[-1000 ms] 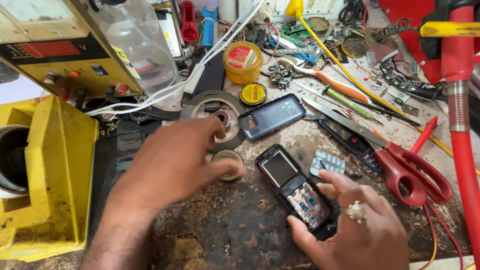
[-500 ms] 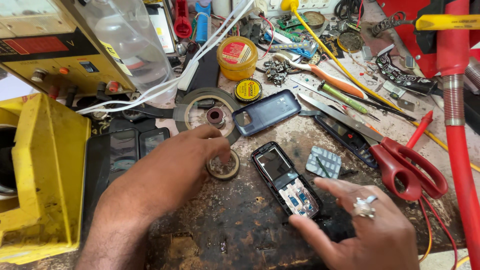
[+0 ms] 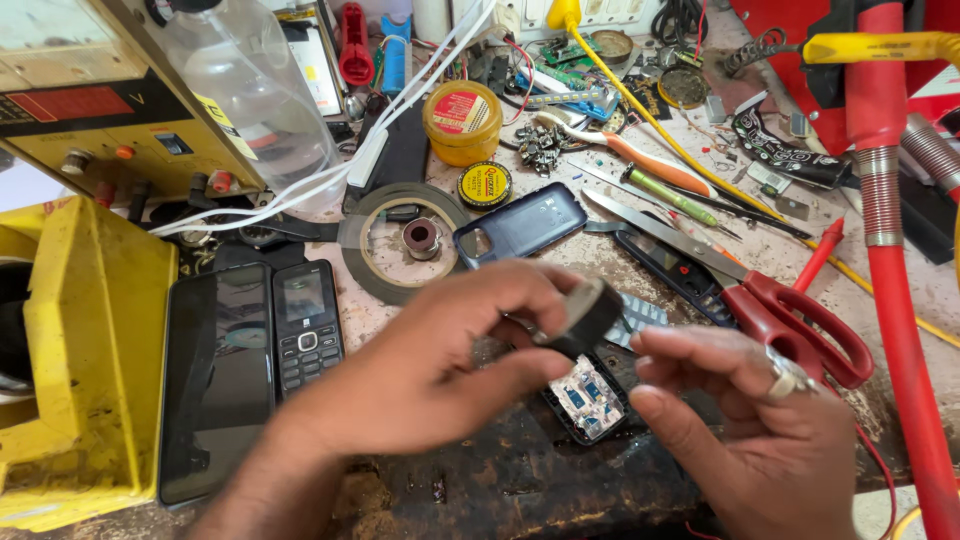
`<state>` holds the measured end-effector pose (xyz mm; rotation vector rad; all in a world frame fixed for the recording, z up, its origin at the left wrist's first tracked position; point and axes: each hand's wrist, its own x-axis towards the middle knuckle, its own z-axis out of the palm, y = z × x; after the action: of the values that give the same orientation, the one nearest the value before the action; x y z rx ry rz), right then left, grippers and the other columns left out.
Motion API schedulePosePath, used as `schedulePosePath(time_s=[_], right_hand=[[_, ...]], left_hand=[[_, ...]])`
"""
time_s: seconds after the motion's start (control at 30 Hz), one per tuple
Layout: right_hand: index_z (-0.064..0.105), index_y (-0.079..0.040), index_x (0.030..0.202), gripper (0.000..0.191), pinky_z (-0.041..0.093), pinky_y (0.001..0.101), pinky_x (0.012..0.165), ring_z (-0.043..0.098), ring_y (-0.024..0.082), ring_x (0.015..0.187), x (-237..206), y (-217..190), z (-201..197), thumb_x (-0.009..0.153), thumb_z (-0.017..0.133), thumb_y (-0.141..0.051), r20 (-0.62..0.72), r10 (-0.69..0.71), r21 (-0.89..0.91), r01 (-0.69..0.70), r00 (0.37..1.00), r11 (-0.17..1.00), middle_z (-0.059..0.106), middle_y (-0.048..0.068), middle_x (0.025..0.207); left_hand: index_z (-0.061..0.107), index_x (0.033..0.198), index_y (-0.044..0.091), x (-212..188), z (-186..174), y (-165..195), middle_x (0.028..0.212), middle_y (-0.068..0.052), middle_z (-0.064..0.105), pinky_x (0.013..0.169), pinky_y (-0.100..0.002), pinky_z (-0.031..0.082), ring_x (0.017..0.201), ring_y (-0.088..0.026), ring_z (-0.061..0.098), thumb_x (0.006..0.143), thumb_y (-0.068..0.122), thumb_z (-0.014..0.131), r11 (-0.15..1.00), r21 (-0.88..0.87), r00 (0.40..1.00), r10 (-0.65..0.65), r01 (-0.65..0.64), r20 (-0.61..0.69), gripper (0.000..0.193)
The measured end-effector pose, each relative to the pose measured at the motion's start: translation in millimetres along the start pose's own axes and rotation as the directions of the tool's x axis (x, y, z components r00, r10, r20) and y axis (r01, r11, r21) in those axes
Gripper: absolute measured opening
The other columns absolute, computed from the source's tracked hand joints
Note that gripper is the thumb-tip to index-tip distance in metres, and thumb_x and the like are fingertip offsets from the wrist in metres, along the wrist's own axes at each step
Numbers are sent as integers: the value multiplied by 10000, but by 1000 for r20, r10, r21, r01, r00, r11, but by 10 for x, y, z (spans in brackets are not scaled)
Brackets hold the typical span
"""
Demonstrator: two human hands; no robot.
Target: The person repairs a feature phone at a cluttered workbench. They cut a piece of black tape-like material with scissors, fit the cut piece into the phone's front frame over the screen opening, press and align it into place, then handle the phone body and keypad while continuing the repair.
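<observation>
We pinch a small dark roll of tape (image 3: 588, 312) in our left hand (image 3: 430, 370) above the opened phone's circuit board (image 3: 587, 397), right hand (image 3: 760, 420) fingertips beside it, holding nothing, seemingly seeking its end.

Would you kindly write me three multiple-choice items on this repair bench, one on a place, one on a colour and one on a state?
1. Where does the keypad phone lie?
A. beside the black smartphone
B. on the red scissors
C. inside the yellow tin

2. What colour are the scissor handles?
A. green
B. red
C. white

3. What is the state of the small tape roll?
A. flat on the bench
B. held up in the left hand
C. stacked on the large tape roll

Answers: 1 A, the two phones lie side by side at left. 2 B, both handle loops are red. 3 B, the left-hand fingers grip it above the opened phone, with the right hand close by.
</observation>
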<state>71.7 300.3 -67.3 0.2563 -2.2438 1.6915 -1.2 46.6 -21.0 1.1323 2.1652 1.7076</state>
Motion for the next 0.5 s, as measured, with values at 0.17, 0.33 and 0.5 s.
schedulePosePath(time_s=[0.17, 0.33, 0.5], right_hand=[[645, 50, 1310, 524, 585, 309, 928, 691, 163, 1047, 123, -7, 85, 806, 787, 29, 18, 6, 188, -9, 1000, 982, 701, 133, 1220], [651, 51, 1285, 522, 588, 305, 923, 702, 169, 1043, 173, -3, 75, 784, 795, 18, -13, 44, 109, -42, 999, 993, 720, 146, 1213], [661, 57, 1288, 456, 577, 308, 963, 677, 164, 1079, 223, -6, 37, 848, 775, 11, 12, -43, 144, 41, 999, 989, 681, 131, 1233]], left_hand=[[607, 1076, 64, 76, 179, -49, 1270, -114, 663, 899, -336, 590, 1095, -230, 719, 973, 251, 748, 991, 91, 993, 100, -94, -67, 256], [627, 1045, 68, 86, 205, -97, 1458, -174, 594, 1044, -388, 537, 1325, -331, 649, 970, 225, 755, 961, 202, 964, 222, -190, -148, 216], [657, 1054, 88, 99, 224, -131, 1414, -132, 669, 1049, -373, 565, 1299, -295, 703, 911, 234, 826, 970, 185, 971, 186, -157, -151, 266]])
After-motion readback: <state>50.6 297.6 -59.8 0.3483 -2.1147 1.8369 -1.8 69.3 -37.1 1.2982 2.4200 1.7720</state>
